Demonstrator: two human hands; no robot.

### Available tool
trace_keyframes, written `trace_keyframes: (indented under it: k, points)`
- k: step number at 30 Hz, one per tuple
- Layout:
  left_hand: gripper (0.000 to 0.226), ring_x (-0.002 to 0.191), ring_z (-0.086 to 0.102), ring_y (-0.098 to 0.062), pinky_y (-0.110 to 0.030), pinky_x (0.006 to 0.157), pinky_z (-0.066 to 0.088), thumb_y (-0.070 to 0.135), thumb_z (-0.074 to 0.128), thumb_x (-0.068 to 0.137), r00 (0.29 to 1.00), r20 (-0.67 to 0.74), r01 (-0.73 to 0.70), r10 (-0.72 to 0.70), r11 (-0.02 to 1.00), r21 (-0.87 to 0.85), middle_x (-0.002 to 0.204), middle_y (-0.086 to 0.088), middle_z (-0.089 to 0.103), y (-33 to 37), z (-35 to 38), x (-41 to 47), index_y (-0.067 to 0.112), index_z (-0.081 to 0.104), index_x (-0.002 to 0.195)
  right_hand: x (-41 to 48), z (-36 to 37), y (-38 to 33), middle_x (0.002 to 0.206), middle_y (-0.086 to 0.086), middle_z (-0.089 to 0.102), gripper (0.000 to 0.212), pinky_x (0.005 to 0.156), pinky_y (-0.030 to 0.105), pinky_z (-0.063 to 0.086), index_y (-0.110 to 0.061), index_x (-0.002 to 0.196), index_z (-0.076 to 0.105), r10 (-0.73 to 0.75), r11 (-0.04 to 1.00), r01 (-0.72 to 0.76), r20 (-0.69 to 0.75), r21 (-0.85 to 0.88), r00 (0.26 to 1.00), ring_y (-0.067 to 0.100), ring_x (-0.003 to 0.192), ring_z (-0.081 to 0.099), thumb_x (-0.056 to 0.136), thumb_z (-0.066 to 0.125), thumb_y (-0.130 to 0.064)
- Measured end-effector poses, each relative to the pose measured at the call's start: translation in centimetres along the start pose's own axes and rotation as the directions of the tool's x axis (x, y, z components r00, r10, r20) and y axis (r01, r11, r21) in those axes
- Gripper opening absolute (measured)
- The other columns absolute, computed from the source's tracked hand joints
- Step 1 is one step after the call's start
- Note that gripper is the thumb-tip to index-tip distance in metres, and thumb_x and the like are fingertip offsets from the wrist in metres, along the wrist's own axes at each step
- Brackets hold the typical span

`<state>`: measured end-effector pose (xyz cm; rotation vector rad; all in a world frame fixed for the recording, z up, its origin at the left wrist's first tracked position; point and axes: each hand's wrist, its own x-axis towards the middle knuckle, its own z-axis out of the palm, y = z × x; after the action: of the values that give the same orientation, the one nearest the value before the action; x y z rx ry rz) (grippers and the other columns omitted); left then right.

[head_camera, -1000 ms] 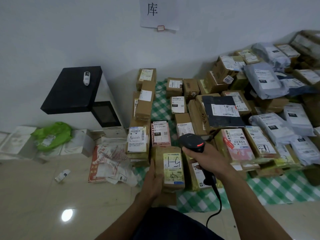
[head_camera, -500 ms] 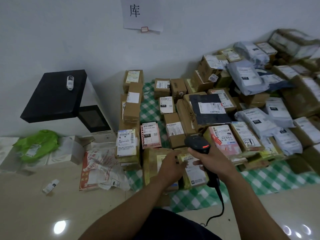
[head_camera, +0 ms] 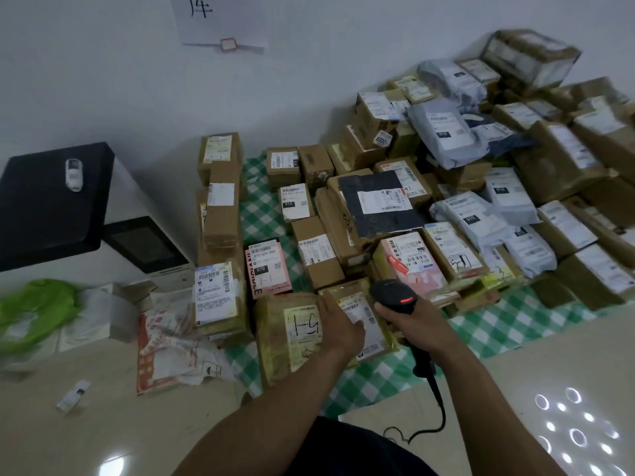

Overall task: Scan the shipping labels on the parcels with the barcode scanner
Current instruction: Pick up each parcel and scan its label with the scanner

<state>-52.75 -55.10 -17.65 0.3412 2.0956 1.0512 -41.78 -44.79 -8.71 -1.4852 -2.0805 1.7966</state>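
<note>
Right arm reached in from the lower right of the frame. The right grip [head_camera: 410,321] was closed around the handle of the barcode scanner [head_camera: 391,293], whose head tipped down to the left with its red light on. Its black cable [head_camera: 437,395] hung from the handle to the floor [head_camera: 68,427].

Left arm came up from the bottom centre. The left grip [head_camera: 338,324] lay flat on a small brown parcel [head_camera: 376,338] just under the scanner head, fingers stretched across its label and holding nothing.

That parcel sat at the near edge of a green checked cloth [head_camera: 498,324], just beside a larger parcel with a handwritten mark [head_camera: 275,341]. Stacked boxes and grey mailer bags [head_camera: 443,132] filled the cloth up to the white wall [head_camera: 103,70]. A paper sign [head_camera: 220,18] hung at upper centre. A black-topped machine [head_camera: 51,201] stood at the left, with a green bag [head_camera: 34,307] below it.
</note>
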Motion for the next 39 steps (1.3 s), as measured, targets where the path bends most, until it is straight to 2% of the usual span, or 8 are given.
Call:
trace_keyframes:
  k: [6,11,15,19,23,27,30,39]
  points:
    - [0.059,0.124,0.057,-0.022,-0.03,0.1,0.046,0.009,0.062,0.097,0.992,0.062,0.114,-0.11,0.99,-0.08,0.137,-0.005,0.056,-0.7,-0.2,-1.5,0.015,0.032,0.148,0.4,1.1,0.8,0.099,-0.009,0.072,0.029,0.057,0.014,0.047,-0.029,0.116,0.068,-0.003,0.999,0.005,0.049,-0.039,0.999,0.003,0.084,0.066,0.091,0.079,-0.037]
    - [0.043,0.107,0.062,-0.02,-0.026,0.076,0.048,0.006,0.058,0.094,0.987,0.093,0.139,-0.132,0.988,-0.071,0.119,0.0,0.063,0.0,-0.8,-1.0,0.016,0.05,0.136,1.5,2.2,1.5,0.101,0.003,0.077,0.027,0.083,0.046,0.063,-0.03,0.11,0.072,0.009,1.0,-0.007,0.053,-0.029,0.999,0.02,0.092,0.073,0.087,0.081,-0.043]
    - [0.051,0.095,0.054,-0.012,-0.014,0.058,0.039,0.001,0.054,0.097,0.983,0.15,0.112,-0.101,0.991,-0.066,0.116,0.001,0.054,0.4,-1.3,-1.7,0.019,0.037,0.142,2.0,2.6,1.8,0.1,0.0,0.076,0.03,0.091,0.052,0.06,-0.034,0.108,0.071,-0.011,0.998,0.012,0.025,-0.059,1.0,0.021,0.097,0.07,0.084,0.082,-0.048]
    - [0.065,0.098,0.058,-0.009,-0.019,0.067,0.051,-0.002,0.055,0.1,0.973,0.212,0.135,-0.091,0.97,-0.204,0.125,0.004,0.056,0.0,-1.4,-2.4,0.029,0.028,0.151,1.8,2.8,1.4,0.1,0.004,0.075,0.023,0.085,0.051,0.063,-0.034,0.104,0.07,-0.003,1.0,0.003,0.022,-0.004,1.0,0.024,0.095,0.072,0.086,0.081,-0.044]
    - [0.058,0.132,0.047,-0.014,-0.034,0.105,0.047,0.002,0.048,0.103,0.986,0.167,0.011,0.017,0.986,-0.165,0.148,0.01,0.047,-0.7,-1.3,-3.5,0.031,0.031,0.15,1.5,3.3,1.2,0.102,0.004,0.073,0.018,0.084,0.049,0.064,-0.036,0.1,0.067,-0.022,1.0,0.021,0.04,0.002,0.999,0.022,0.096,0.07,0.089,0.081,-0.041]
    - [0.032,0.12,0.054,-0.014,-0.03,0.094,0.05,0.01,0.051,0.102,0.996,0.074,-0.051,0.057,0.995,-0.081,0.132,0.007,0.054,-0.8,-1.9,-3.0,0.032,0.05,0.124,1.9,3.2,1.2,0.104,0.002,0.07,0.025,0.079,0.043,0.065,-0.031,0.109,0.067,0.006,1.0,-0.007,0.039,0.023,0.999,0.02,0.096,0.067,0.09,0.08,-0.039]
    - [0.042,0.113,0.05,-0.009,-0.017,0.082,0.042,0.009,0.055,0.103,0.999,-0.026,-0.043,0.041,0.992,-0.115,0.125,0.007,0.049,1.4,-4.0,-1.2,0.025,0.048,0.141,2.0,3.1,0.8,0.102,0.004,0.07,0.034,0.063,0.028,0.058,-0.027,0.115,0.067,0.023,1.0,-0.023,0.047,0.0,0.999,0.022,0.094,0.068,0.089,0.079,-0.043]
    - [0.038,0.122,0.06,-0.022,-0.029,0.1,0.047,0.012,0.066,0.097,0.991,-0.12,0.058,-0.065,0.996,-0.063,0.129,0.004,0.061,3.9,-8.0,8.8,0.014,0.053,0.134,4.0,3.6,-1.0,0.11,0.005,0.073,0.027,0.066,0.026,0.054,-0.027,0.114,0.067,0.035,0.998,-0.04,0.103,0.051,0.994,0.025,0.1,0.069,0.092,0.077,-0.04]
